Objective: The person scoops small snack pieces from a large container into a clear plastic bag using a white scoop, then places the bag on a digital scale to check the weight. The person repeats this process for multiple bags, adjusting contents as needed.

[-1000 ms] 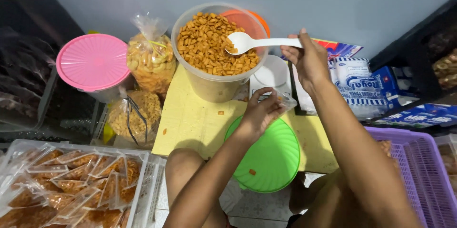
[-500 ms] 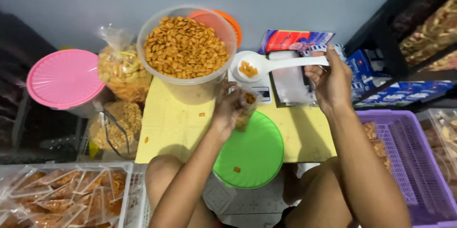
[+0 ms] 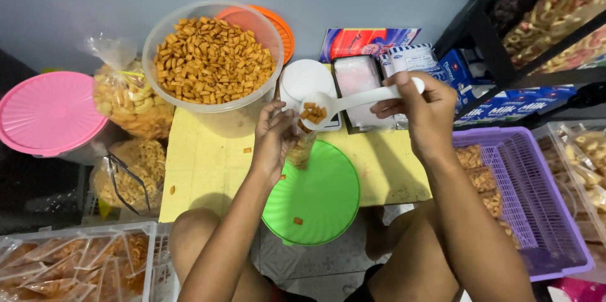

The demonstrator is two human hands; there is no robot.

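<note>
My right hand [image 3: 424, 110] grips the handle of a white plastic spoon [image 3: 346, 102] whose bowl carries a few orange snack pieces. The spoon's bowl hovers right over a small clear bag [image 3: 300, 149] partly filled with the same snacks, which my left hand [image 3: 273, 139] holds upright above a green round lid [image 3: 319, 201]. Behind, a large clear tub [image 3: 211, 62] full of orange snack squares stands on a low yellow table [image 3: 202, 169].
A pink lidded container [image 3: 47, 112] and tied snack bags [image 3: 129, 97] sit at left. A tray of packed snack bags [image 3: 76, 264] lies lower left. A purple basket [image 3: 524, 201] holds packs at right. A white scale [image 3: 304, 80] and cartons [image 3: 442, 65] stand behind.
The spoon left the big tub with a load of snacks and came down over the small bag in my left hand. The camera view shifted, so everything sits differently in frame.
</note>
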